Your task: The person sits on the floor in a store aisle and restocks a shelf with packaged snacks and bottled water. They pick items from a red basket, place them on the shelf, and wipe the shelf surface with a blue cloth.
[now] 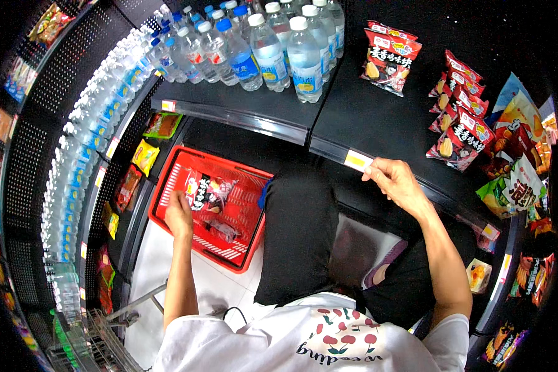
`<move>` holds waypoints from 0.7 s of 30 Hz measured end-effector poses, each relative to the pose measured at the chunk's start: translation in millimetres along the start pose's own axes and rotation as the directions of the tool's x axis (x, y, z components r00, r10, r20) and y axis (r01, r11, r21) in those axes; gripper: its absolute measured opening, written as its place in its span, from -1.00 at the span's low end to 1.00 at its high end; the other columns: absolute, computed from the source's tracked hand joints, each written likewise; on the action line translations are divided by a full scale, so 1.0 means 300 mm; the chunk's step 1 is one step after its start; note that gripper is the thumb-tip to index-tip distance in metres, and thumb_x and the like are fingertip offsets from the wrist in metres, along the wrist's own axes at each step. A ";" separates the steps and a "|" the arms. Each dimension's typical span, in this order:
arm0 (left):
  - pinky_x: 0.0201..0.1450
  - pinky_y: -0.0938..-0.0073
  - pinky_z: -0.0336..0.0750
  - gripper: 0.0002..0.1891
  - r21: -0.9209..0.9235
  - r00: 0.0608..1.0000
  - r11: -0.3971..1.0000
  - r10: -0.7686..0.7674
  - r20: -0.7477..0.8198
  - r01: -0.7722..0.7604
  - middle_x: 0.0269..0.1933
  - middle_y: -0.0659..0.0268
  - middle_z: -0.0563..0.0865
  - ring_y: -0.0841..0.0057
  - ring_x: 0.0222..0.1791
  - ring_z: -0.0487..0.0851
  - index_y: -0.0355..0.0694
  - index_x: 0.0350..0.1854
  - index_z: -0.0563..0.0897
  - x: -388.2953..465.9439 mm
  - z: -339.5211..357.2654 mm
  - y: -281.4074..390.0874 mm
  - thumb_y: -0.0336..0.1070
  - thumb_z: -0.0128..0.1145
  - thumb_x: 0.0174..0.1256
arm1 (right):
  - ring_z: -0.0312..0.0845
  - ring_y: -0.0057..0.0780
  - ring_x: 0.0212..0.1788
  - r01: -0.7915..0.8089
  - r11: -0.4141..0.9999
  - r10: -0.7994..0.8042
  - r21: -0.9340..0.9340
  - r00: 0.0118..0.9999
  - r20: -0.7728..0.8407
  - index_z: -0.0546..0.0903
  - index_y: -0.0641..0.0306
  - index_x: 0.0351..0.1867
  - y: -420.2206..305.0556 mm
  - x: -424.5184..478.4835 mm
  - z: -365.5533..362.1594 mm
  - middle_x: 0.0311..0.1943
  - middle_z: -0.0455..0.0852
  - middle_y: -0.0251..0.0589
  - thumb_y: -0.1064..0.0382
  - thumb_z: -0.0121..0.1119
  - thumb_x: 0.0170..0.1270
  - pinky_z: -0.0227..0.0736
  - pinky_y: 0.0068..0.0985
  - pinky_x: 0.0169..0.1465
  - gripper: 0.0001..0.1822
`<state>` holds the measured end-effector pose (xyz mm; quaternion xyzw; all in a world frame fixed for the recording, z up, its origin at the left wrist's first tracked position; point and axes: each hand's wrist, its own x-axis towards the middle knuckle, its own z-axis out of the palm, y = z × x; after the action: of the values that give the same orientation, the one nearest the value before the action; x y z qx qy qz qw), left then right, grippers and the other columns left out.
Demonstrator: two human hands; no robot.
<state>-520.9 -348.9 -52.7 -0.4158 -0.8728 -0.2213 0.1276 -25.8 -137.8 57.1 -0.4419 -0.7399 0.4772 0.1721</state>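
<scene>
Over the left side of a red plastic shopping basket is my left hand, its fingers curled near or at a red snack bag; whether they grip it cannot be told. A second, smaller-looking packet lies lower in the basket. My right hand pinches the edge of a price tag at the shelf's front rail. Behind that rail, red snack bags stand on the black shelf: one group at the back and a row farther right.
Clear water bottles stand in rows on the shelf ahead, and more bottles line the left shelf. Larger snack bags are at the right. A wire cart stands at the lower left. My bent knees are between basket and shelf.
</scene>
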 end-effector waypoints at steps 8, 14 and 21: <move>-0.19 0.33 0.61 -0.89 -0.307 0.914 0.872 0.303 -0.271 -0.381 -0.18 0.12 0.78 0.32 -0.26 0.75 -0.28 -0.02 0.67 0.210 -0.206 0.388 -0.42 0.16 0.55 | 0.43 -0.72 -0.56 0.090 0.992 -0.087 0.094 0.996 -0.028 0.72 0.23 -0.17 0.032 0.011 -0.002 -0.59 0.52 -0.46 0.11 0.16 0.59 0.36 -0.60 -0.52 -0.74; -0.12 0.47 0.61 -0.88 -0.421 0.785 0.669 0.453 -0.422 -0.613 -0.14 0.19 0.79 0.51 -0.23 0.73 -0.31 0.00 0.67 0.286 -0.296 0.886 -0.43 0.17 0.54 | 0.57 -0.69 -0.47 0.187 0.953 -0.155 0.239 0.977 -0.147 0.58 0.26 0.22 0.035 0.011 -0.046 -0.40 0.61 -0.37 0.22 0.13 0.60 0.54 -0.62 -0.44 -0.71; -0.10 0.30 0.60 -0.90 -0.457 0.671 0.498 0.621 -0.405 -0.737 -0.19 0.05 0.76 0.17 -0.21 0.76 -0.27 -0.05 0.67 0.278 -0.134 1.370 -0.42 0.18 0.50 | 0.61 -0.62 -0.51 0.187 0.914 -0.053 0.359 0.934 -0.352 0.41 0.30 0.44 0.082 0.067 -0.149 -0.37 0.71 -0.25 0.22 0.18 0.54 0.56 -0.57 -0.51 -0.48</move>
<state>-249.7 -84.1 131.2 -0.7207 -0.5068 -0.4484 0.1506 5.4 -92.9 54.2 -0.4269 -0.6168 0.5200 0.4085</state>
